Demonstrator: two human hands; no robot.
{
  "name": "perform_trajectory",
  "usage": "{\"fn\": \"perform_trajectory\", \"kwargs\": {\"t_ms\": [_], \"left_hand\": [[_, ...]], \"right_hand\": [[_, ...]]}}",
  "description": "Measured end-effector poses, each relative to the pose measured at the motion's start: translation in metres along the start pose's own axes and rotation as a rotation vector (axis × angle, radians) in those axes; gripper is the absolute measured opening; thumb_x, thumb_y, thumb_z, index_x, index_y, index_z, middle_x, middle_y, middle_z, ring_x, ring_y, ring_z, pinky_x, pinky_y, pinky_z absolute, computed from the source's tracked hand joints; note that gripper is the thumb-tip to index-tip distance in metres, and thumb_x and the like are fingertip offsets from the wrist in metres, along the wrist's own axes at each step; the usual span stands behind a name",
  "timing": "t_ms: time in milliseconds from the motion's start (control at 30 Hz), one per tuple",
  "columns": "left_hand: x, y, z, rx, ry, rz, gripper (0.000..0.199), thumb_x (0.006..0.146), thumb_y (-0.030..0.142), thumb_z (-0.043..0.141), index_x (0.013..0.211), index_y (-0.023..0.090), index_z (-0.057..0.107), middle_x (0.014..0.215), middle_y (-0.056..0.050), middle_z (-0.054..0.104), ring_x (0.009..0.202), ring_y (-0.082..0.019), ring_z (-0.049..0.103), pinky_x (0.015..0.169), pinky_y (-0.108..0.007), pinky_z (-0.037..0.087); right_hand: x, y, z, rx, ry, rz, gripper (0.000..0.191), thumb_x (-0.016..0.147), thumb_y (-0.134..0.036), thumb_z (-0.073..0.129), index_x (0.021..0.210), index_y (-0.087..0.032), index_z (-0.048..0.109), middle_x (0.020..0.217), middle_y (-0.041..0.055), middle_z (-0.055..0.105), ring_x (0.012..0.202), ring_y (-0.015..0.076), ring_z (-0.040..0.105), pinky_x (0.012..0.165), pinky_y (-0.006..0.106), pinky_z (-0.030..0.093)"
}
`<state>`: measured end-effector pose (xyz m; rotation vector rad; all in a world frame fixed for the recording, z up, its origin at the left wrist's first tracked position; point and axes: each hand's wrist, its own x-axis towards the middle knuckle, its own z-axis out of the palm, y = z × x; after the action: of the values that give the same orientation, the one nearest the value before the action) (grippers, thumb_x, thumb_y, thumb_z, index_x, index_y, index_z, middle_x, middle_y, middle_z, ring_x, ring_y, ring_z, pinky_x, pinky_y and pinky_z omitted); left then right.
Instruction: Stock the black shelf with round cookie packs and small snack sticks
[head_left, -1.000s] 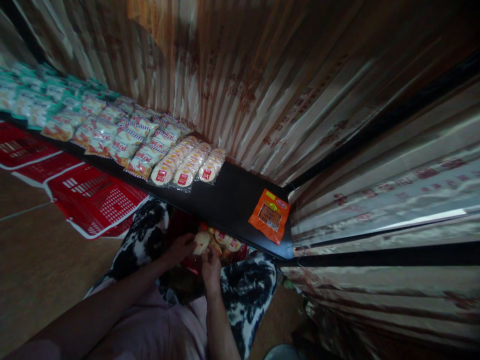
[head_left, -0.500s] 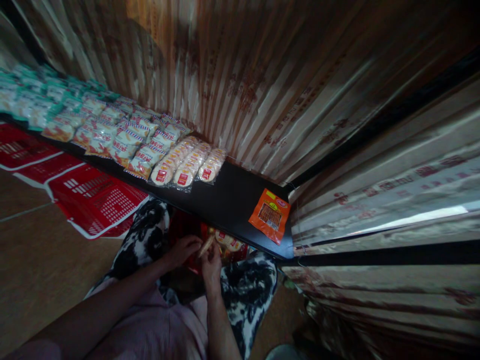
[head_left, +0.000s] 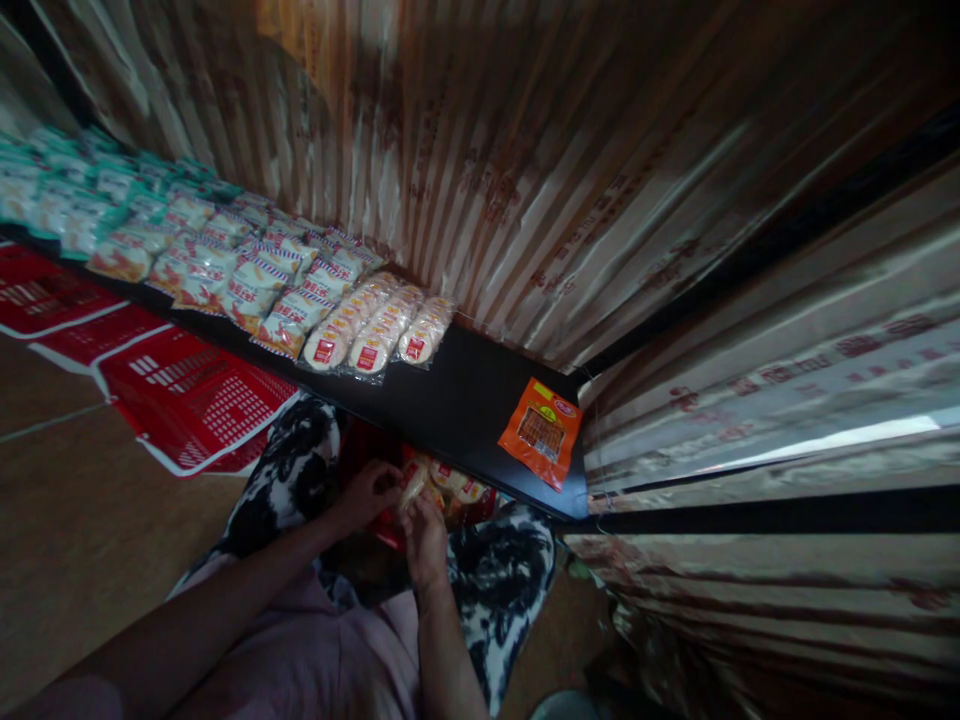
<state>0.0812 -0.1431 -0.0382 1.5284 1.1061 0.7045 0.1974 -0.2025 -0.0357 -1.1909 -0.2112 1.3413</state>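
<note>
Between my knees, under the edge of the dark shelf, I hold a round rice cracker packet. My right hand grips it from below and the right, fingers closed on its lower part. My left hand is at its left edge, fingers curled in a pinch that seems to touch the wrapper. Just beyond, more rice cracker packets lie in a red basket, partly hidden by the shelf. Three rows of the same rice cracker packets stand on the shelf.
White snack bags and green-and-white bags fill the shelf's left part. An orange snack packet lies near its right end. Red baskets stand at the left below the shelf. Pleated plastic sheeting hangs behind, with dark poles at right.
The rice cracker packet has turned in my hands, so more of its round face shows. My right hand has shifted slightly. The shelf goods stay put.
</note>
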Motion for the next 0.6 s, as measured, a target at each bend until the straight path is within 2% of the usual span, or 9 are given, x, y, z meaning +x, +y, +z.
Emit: {"fn": "perform_trajectory", "kwargs": {"t_ms": [100, 200, 367, 500, 600], "left_hand": [[-0.0001, -0.0001, -0.0002, 0.011, -0.005, -0.003, 0.02, 0.069, 0.021, 0.054, 0.088, 0.016, 0.059, 0.09, -0.004, 0.055, 0.085, -0.016, 0.055, 0.078, -0.028, 0.044], [-0.0005, -0.0004, 0.0, 0.014, -0.004, -0.009, 0.02, 0.068, 0.019, 0.054, 0.088, 0.017, 0.058, 0.09, -0.003, 0.055, 0.083, -0.015, 0.055, 0.077, -0.027, 0.044], [-0.0008, -0.0035, 0.001, 0.015, -0.006, -0.003, 0.018, 0.067, 0.019, 0.056, 0.084, 0.018, 0.057, 0.087, -0.002, 0.055, 0.082, -0.014, 0.055, 0.077, -0.026, 0.044], [-0.0009, -0.0057, 0.0023, -0.028, -0.005, 0.002, 0.018, 0.067, 0.021, 0.058, 0.084, 0.018, 0.058, 0.088, -0.001, 0.055, 0.082, -0.015, 0.055, 0.076, -0.027, 0.046], [-0.0013, -0.0043, 0.0028, -0.054, 0.005, 0.003, 0.018, 0.066, 0.02, 0.058, 0.083, 0.018, 0.059, 0.089, -0.002, 0.055, 0.083, -0.015, 0.056, 0.076, -0.027, 0.046]], "right_hand": [[0.0023, 0.0006, -0.0012, 0.014, 0.048, 0.004, 0.034, 0.061, -0.042, 0.065, 0.086, -0.019, 0.065, 0.083, 0.0033, 0.068, 0.079, 0.0167, 0.063, 0.068, 0.028, 0.05], [0.0022, 0.0015, -0.0009, 0.004, 0.055, 0.005, 0.038, 0.063, -0.048, 0.065, 0.088, -0.019, 0.064, 0.079, 0.0022, 0.067, 0.072, 0.0144, 0.062, 0.063, 0.025, 0.049], [-0.0005, 0.0006, 0.0019, -0.086, 0.026, -0.027, 0.04, 0.07, -0.05, 0.059, 0.097, -0.02, 0.063, 0.084, 0.0011, 0.067, 0.07, 0.0132, 0.061, 0.059, 0.023, 0.047], [-0.0002, -0.0012, 0.0044, 0.031, 0.013, -0.027, 0.041, 0.069, -0.048, 0.061, 0.098, -0.019, 0.063, 0.091, 0.0039, 0.067, 0.079, 0.0165, 0.062, 0.065, 0.026, 0.048], [0.0011, 0.0002, 0.0028, 0.066, 0.055, 0.004, 0.042, 0.068, -0.048, 0.062, 0.096, -0.018, 0.064, 0.083, 0.0035, 0.068, 0.072, 0.0164, 0.062, 0.063, 0.028, 0.049]]}}
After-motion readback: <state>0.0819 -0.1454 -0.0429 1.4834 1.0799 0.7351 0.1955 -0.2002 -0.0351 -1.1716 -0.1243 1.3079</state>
